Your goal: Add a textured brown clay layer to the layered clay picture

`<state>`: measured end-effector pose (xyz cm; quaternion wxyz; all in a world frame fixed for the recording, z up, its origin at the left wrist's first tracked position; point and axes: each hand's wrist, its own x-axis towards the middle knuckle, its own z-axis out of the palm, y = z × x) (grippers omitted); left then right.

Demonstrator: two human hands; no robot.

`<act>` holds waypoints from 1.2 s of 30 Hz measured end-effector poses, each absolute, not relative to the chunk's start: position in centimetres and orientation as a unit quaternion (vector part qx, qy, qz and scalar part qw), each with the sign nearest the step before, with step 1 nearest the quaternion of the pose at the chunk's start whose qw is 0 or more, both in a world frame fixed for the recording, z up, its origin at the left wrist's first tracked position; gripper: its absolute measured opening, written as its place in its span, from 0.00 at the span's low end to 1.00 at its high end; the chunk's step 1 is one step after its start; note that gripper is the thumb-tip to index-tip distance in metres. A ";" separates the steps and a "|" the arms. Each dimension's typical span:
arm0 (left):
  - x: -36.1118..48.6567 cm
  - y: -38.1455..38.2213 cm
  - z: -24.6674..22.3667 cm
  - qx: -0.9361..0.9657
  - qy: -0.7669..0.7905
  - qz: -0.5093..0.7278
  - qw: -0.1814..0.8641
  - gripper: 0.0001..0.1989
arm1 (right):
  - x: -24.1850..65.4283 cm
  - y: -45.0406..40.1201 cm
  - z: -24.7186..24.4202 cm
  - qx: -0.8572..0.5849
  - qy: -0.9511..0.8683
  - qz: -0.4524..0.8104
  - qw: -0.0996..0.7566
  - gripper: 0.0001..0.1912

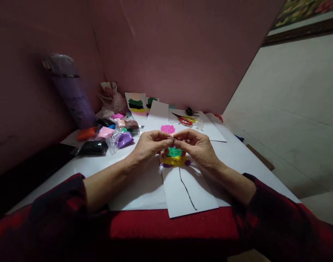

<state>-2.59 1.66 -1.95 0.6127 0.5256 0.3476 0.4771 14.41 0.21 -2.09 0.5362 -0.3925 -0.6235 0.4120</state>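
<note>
My left hand (152,142) and my right hand (197,145) meet over a white sheet of paper (180,198). Both pinch a small dark brown piece (172,138), perhaps modelling clay, between thumbs and fingertips. Its exact shape is mostly hidden by the fingers. Beneath the hands, the sheet carries textured colour: a green patch (174,151), a yellow band (175,161) and bits of purple (187,163). A thin dark wavy line (186,187) runs from the band down the paper. Beyond the fingertips is a bright pink round patch (168,129).
Several clay packets, among them black (92,147), purple (125,139) and orange (86,133), lie left. Behind them stands a purple bottle (73,94). Red-handled scissors (185,120) rest at the back, near coloured cards (136,105) by the pink wall (166,54).
</note>
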 end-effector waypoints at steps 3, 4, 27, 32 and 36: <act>-2.7 1.6 -2.0 0.529 0.334 0.465 0.626 0.11 | 14.4 0.2 -2.1 -0.398 -0.621 0.418 0.530 0.13; -2.7 1.6 -2.0 0.529 0.332 0.461 0.630 0.12 | 14.4 0.2 -2.1 -0.401 -0.620 0.416 0.531 0.14; -2.5 1.0 -1.3 0.483 0.357 0.472 0.646 0.15 | 14.4 0.1 -2.0 -0.389 -0.593 0.427 0.561 0.14; -2.4 1.1 -1.4 0.518 0.358 0.459 0.627 0.09 | 14.2 -0.1 -1.8 -0.385 -0.614 0.433 0.536 0.16; -2.3 1.1 -1.1 0.537 0.368 0.456 0.607 0.07 | 14.3 0.0 -1.9 -0.407 -0.621 0.412 0.528 0.15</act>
